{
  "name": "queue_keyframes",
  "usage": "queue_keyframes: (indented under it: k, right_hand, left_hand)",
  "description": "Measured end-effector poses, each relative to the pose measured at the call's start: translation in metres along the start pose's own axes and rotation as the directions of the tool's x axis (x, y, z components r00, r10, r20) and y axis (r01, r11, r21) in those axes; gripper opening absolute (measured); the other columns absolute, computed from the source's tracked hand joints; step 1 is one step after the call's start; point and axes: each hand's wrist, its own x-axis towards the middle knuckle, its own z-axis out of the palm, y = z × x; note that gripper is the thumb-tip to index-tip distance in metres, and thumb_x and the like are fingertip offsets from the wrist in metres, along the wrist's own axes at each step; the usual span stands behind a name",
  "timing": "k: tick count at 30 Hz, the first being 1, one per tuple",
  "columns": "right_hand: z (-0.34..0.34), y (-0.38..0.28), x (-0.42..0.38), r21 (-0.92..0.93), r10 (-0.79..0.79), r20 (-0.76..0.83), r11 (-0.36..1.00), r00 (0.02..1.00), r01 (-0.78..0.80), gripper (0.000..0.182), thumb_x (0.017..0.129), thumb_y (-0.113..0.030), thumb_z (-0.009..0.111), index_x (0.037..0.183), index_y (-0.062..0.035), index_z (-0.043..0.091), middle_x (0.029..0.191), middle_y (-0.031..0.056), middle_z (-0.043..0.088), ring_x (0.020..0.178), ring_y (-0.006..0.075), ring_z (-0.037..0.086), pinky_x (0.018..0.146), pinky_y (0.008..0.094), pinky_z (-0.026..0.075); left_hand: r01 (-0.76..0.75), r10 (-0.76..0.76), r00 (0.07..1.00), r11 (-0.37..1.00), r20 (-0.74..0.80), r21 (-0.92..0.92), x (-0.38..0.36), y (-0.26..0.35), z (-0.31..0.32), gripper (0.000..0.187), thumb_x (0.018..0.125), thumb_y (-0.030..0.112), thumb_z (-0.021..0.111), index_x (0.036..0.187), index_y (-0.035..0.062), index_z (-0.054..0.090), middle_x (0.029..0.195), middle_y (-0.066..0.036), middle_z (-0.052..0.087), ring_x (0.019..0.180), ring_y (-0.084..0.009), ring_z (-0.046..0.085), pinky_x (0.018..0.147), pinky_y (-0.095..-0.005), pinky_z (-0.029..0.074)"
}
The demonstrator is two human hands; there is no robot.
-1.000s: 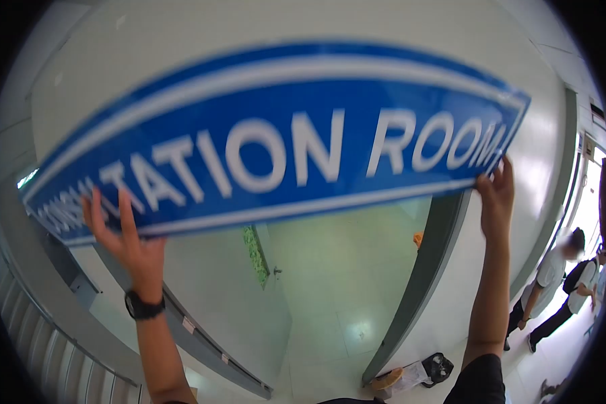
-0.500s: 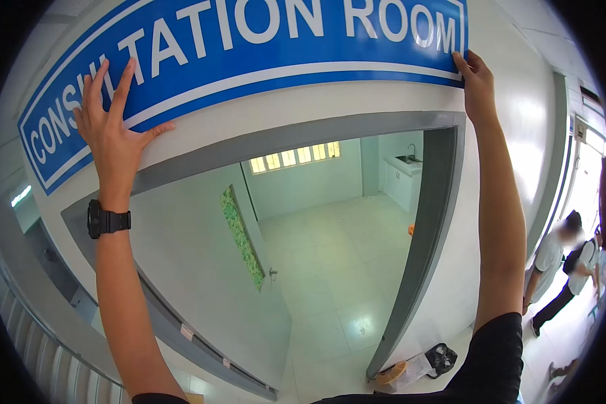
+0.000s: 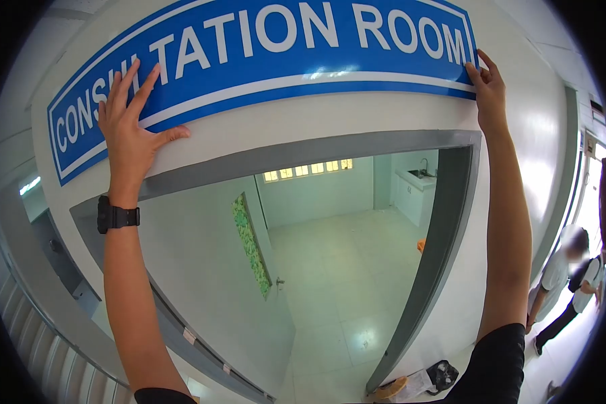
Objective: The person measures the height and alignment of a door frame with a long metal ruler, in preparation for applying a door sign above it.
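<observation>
My left hand (image 3: 131,131) lies flat, fingers spread, on the blue sign (image 3: 283,40) above the door frame (image 3: 303,151). My right hand (image 3: 489,91) pinches its corner. If I press unevenly, it could sit crooked or slip.

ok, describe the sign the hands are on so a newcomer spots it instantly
Find the grey-framed doorway that opens into the pale green room. On the white wall just above it is the sign, with the left hand flat on it and the right hand at its lower right corner. It alone is blue, with white capitals ending "TATION ROOM".

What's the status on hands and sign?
Left hand flat on blue sign. Right hand at sign's lower right corner. Sign against wall above doorway. Nothing blocking.
</observation>
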Motion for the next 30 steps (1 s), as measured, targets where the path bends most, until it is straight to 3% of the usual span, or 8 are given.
queue_keyframes:
  k: [4,9,12,14,17,20,26,30]
  right_hand:
    - [0.003,0.0,-0.004,-0.075,0.004,-0.035,0.997,0.999,-0.006,0.064,0.097,-0.032,0.073,0.149,-0.0022,0.051,0.113,0.0202,0.069,0.106,0.026,0.065,0.098,0.036,0.051]
    - [0.001,0.011,0.003,-0.066,-0.057,-0.038,0.996,0.998,0.055,0.058,0.098,-0.032,0.071,0.145,-0.0016,0.057,0.111,0.0156,0.068,0.101,0.0193,0.062,0.09,0.0308,0.05]
    - [-0.002,0.014,0.007,-0.176,-0.061,-0.03,0.983,0.998,0.055,0.058,0.1,-0.035,0.068,0.147,-0.004,0.055,0.123,0.019,0.067,0.112,0.0239,0.063,0.101,0.0345,0.048]
    - [-0.008,0.03,0.017,-0.166,-0.052,-0.03,0.985,0.998,0.047,0.061,0.1,-0.039,0.068,0.149,-0.0052,0.053,0.124,0.0204,0.067,0.117,0.0263,0.063,0.105,0.0377,0.047]
    - [-0.017,0.068,0.034,-0.251,-0.103,-0.063,0.964,0.993,0.084,0.061,0.1,-0.042,0.066,0.15,-0.0101,0.054,0.127,0.0198,0.067,0.12,0.0267,0.063,0.107,0.0391,0.046]
    - [-0.023,0.086,0.042,-0.193,-0.116,-0.033,0.975,0.993,0.107,0.063,0.102,-0.042,0.064,0.153,-0.0087,0.05,0.13,0.0195,0.066,0.124,0.0265,0.061,0.11,0.0378,0.043]
    - [-0.029,0.091,0.053,-0.131,-0.166,-0.002,0.978,0.986,0.164,0.061,0.103,-0.041,0.061,0.154,-0.0085,0.048,0.138,0.0177,0.063,0.13,0.0252,0.057,0.114,0.0366,0.039]
    - [-0.032,0.09,0.05,-0.24,-0.171,-0.006,0.957,0.985,0.164,0.06,0.104,-0.042,0.06,0.154,-0.011,0.048,0.141,0.0164,0.061,0.133,0.0262,0.056,0.116,0.0386,0.038]
  left_hand:
    - [0.041,-0.04,0.998,0.999,0.042,-0.034,0.0,-0.002,0.0,0.108,0.043,0.067,0.089,0.144,0.0354,0.061,0.16,-0.002,0.047,0.153,-0.0338,0.032,0.12,-0.07,0.017]
    - [0.008,-0.004,0.998,0.999,0.061,-0.053,0.003,0.0,-0.005,0.106,0.047,0.069,0.088,0.144,0.0331,0.062,0.16,-0.003,0.046,0.151,-0.0366,0.034,0.118,-0.0708,0.017]
    - [0.003,-0.002,0.998,1.0,0.059,-0.023,0.002,0.005,-0.008,0.103,0.051,0.073,0.085,0.143,0.0309,0.064,0.159,-0.006,0.047,0.149,-0.04,0.036,0.115,-0.0707,0.019]
    - [0.022,-0.023,0.998,1.0,0.05,0.013,0.002,0.012,-0.013,0.097,0.057,0.068,0.085,0.144,0.0305,0.063,0.159,-0.007,0.047,0.146,-0.0353,0.039,0.116,-0.0611,0.022]
    - [0.093,-0.094,0.995,0.995,0.015,0.047,-0.008,0.02,-0.013,0.09,0.063,0.067,0.084,0.143,0.0313,0.064,0.155,-0.008,0.049,0.142,-0.0338,0.041,0.113,-0.063,0.02]
    - [0.171,-0.168,0.985,0.984,-0.044,0.055,-0.017,0.034,-0.006,0.084,0.069,0.068,0.08,0.143,0.0318,0.063,0.153,-0.009,0.048,0.14,-0.0336,0.04,0.111,-0.0624,0.018]
    - [0.185,-0.184,0.982,0.982,-0.034,0.025,-0.023,0.044,-0.002,0.075,0.079,0.072,0.071,0.142,0.0312,0.063,0.155,-0.009,0.045,0.143,-0.0379,0.035,0.112,-0.0662,0.015]
    - [0.172,-0.173,0.984,0.985,-0.049,-0.008,-0.023,0.043,0.0,0.074,0.082,0.073,0.068,0.141,0.0289,0.064,0.156,-0.013,0.044,0.144,-0.0407,0.033,0.112,-0.0698,0.014]
